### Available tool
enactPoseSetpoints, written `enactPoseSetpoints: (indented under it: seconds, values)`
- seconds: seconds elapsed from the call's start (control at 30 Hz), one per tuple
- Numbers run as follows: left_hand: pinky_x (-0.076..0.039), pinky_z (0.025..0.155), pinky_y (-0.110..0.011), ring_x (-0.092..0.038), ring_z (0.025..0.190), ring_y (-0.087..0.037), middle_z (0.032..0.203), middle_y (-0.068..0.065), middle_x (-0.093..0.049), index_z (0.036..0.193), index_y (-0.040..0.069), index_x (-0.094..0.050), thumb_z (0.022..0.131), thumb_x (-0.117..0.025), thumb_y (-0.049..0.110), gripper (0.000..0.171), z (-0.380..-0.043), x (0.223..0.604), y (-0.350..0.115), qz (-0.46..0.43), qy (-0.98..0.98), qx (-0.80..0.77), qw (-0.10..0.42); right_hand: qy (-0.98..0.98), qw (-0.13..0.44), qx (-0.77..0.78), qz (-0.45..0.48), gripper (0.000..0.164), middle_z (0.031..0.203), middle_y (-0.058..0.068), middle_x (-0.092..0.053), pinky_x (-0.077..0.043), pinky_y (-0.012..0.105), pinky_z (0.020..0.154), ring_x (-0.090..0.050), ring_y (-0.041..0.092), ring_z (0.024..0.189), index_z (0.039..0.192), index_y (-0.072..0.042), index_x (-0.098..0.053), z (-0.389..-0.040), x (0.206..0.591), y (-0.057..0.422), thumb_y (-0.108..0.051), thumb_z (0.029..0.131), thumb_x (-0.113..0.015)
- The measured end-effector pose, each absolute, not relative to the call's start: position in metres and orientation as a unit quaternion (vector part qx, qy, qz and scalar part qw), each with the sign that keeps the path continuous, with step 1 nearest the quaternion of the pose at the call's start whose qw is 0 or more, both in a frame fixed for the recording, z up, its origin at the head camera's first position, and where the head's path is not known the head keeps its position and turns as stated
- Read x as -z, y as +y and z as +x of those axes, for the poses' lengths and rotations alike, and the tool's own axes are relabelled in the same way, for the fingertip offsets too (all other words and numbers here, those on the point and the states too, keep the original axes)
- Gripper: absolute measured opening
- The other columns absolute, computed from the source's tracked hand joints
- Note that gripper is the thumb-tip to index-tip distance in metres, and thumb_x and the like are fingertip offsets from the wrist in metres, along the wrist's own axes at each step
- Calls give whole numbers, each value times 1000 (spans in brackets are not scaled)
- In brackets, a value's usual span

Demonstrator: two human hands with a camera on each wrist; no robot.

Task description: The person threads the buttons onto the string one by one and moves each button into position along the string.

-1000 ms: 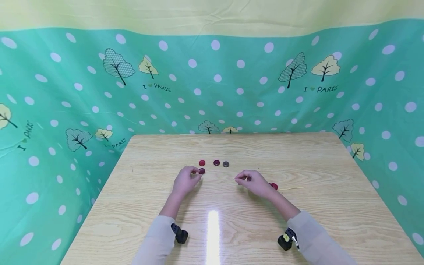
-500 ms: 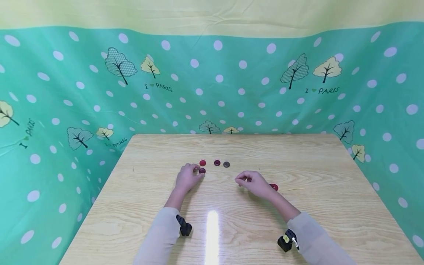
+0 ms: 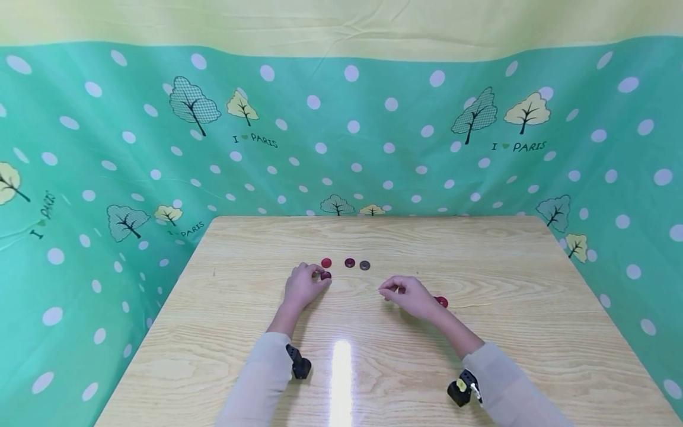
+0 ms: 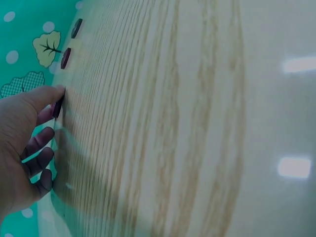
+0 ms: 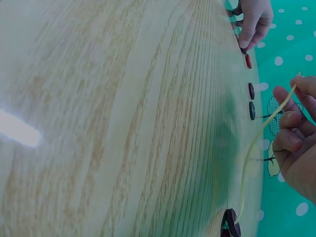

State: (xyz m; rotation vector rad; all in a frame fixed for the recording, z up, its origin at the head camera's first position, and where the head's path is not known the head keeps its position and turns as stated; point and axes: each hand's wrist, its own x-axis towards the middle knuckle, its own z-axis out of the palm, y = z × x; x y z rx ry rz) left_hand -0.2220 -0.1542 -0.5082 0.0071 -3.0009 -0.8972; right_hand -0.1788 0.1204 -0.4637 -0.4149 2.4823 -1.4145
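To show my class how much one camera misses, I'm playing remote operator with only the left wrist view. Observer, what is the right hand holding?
Observer: The right hand pinches a pale yellow cord.
Operator: I see the left hand at a dark disc. Is another disc close to that one, hidden from me?
Observer: Yes. In the head view a bright red disc lies just beyond it, toward the far edge of the table.

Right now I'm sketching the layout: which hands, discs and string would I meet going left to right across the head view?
Left hand → dark maroon disc near the grey one → grey disc → right hand → red disc on the right → tail of the yellow string.
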Motion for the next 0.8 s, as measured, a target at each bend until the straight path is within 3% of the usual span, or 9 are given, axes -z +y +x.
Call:
enactPoseSetpoints:
  seconds: [0.37,0.8]
  values:
    - [-45,81,-40,-53,92,-23,97,-5,-58,102,13,-68,81,-70,37,32,-223,514,-157,-1,-953,302,12,847,105,493,-169,30,83,4,-65,-41,22,54,-50,11,66,102,-4,-67,-187,483,126,-31,91,-60]
    - [-48,76,-35,-56,82,-18,87,-1,-62,101,6,-68,79,-70,30,33,-221,510,-149,-18,-936,352,24,844,117,502,-149,27,86,10,-67,-40,20,54,-50,11,66,102,-6,-68,-186,479,124,-29,89,-62]
